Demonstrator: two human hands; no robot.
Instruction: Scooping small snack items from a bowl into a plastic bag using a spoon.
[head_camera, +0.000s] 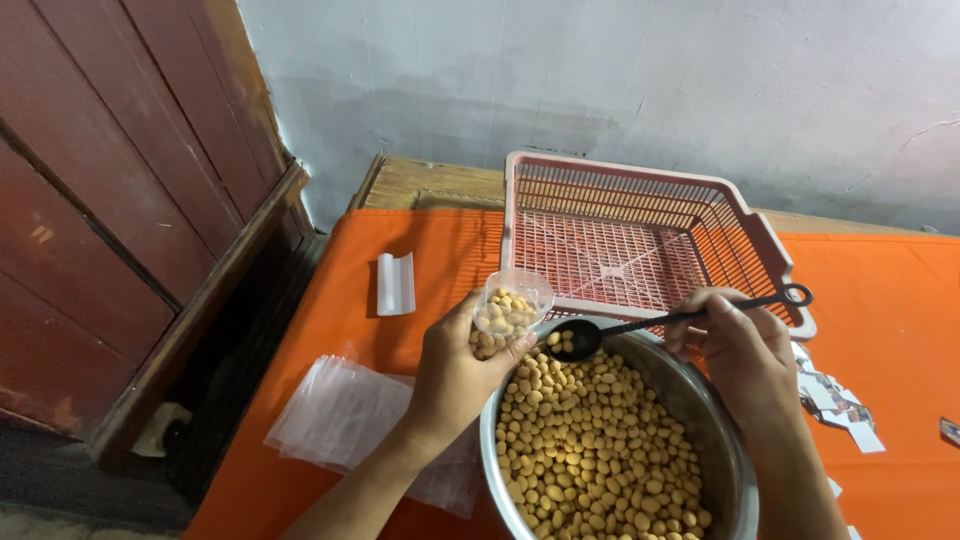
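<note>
My left hand (455, 375) grips a small clear plastic bag (508, 308) partly filled with round yellow-brown snack balls, held above the rim of a steel bowl (727, 442). My right hand (740, 350) holds a black spoon (655, 323) by its handle. The spoon's bowl carries a few balls and sits just right of the bag's mouth. The steel bowl below is full of the same yellow-brown balls (590, 450).
An empty pink plastic basket (655, 190) stands behind the bowl on the orange tablecloth (360, 330). A stack of clear bags (345, 410) lies at left, a white folded piece (395, 283) further back, small printed paper labels (835, 400) at right. A reddish wooden door (110, 180) is on the left.
</note>
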